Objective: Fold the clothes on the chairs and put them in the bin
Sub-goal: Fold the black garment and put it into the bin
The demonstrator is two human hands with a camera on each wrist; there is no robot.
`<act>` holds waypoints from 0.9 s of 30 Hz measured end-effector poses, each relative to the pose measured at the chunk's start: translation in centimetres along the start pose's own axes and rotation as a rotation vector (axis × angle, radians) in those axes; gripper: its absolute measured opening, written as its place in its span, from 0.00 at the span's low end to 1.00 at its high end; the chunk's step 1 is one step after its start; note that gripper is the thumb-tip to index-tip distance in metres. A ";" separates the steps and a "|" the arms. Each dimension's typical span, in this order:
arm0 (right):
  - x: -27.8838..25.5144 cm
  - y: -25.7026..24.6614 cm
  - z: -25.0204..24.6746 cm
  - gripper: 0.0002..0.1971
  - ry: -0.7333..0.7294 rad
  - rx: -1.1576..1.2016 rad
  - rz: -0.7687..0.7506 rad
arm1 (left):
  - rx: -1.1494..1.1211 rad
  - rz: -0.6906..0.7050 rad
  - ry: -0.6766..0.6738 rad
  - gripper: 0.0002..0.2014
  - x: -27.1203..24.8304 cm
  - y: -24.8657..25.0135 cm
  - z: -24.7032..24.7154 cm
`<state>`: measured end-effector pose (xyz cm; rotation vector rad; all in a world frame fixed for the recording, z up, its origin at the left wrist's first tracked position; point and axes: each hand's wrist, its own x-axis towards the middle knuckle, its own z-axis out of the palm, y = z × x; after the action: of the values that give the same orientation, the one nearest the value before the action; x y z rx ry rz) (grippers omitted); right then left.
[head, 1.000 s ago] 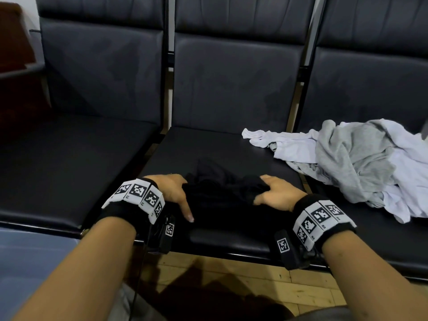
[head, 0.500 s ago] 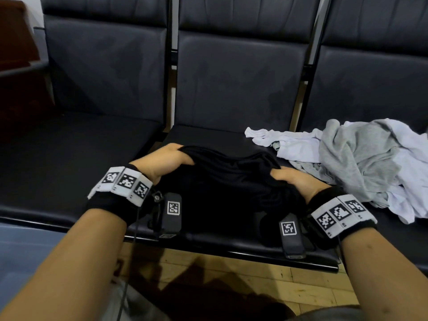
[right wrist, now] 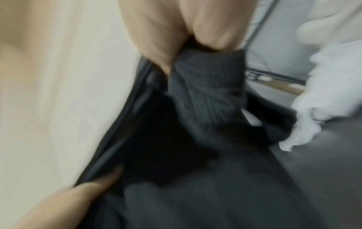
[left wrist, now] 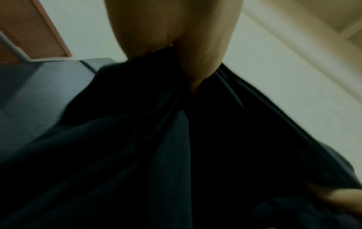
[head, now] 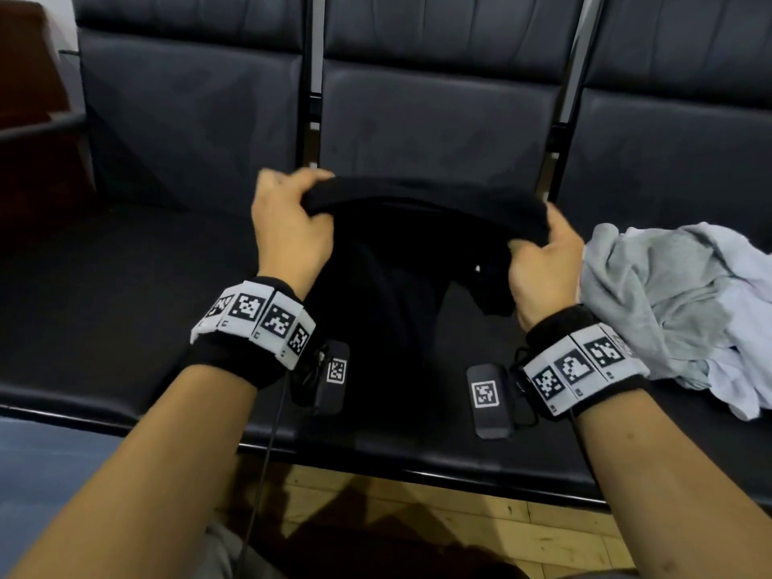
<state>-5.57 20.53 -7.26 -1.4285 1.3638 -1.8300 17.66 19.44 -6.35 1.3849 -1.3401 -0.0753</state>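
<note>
A black garment (head: 401,261) hangs between my two hands above the middle chair seat (head: 376,436). My left hand (head: 288,219) grips its upper left edge with curled fingers. At the upper right edge my right hand (head: 543,252) grips it too. The cloth drapes down toward the seat. The left wrist view shows dark fabric (left wrist: 176,147) bunched under my left hand (left wrist: 188,65). In the blurred right wrist view, my right hand (right wrist: 188,40) clutches a wad of the black garment (right wrist: 207,86). No bin is in view.
A heap of grey clothing (head: 651,294) and white clothing (head: 735,369) lies on the right chair seat, close to my right wrist; the white clothing (right wrist: 323,93) shows in the right wrist view. The left chair seat (head: 125,294) is bare. Wooden floor (head: 480,532) lies below the seat edge.
Both hands took hold of the black garment on the seat and raised it; it now hangs stretched between them, higher and farther from me.
</note>
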 end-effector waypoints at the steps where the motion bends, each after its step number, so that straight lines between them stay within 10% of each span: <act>1: 0.3 -0.2 0.1 0.24 0.054 0.038 -0.051 | -0.047 0.079 0.091 0.23 0.2 0.7 -0.3; 6: 0.9 1.9 -0.8 0.25 0.101 0.031 0.008 | -0.018 0.157 -0.046 0.24 -0.1 -0.9 0.1; 13: -1.1 6.7 -3.4 0.17 -0.627 -0.847 0.380 | 0.679 -0.316 -1.165 0.24 -2.5 -5.7 0.3; 22: -1.9 5.0 -2.6 0.39 -0.899 -0.668 0.378 | 0.312 -0.418 -1.342 0.16 -4.7 -5.6 1.0; 27: -3.0 6.1 -2.1 0.27 -0.991 -0.779 0.528 | 0.091 -0.362 -0.973 0.22 -4.7 -6.2 1.8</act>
<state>-7.70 21.35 -13.98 -1.7004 1.6535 -0.1146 18.70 19.81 -14.25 1.7358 -1.8451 -1.0522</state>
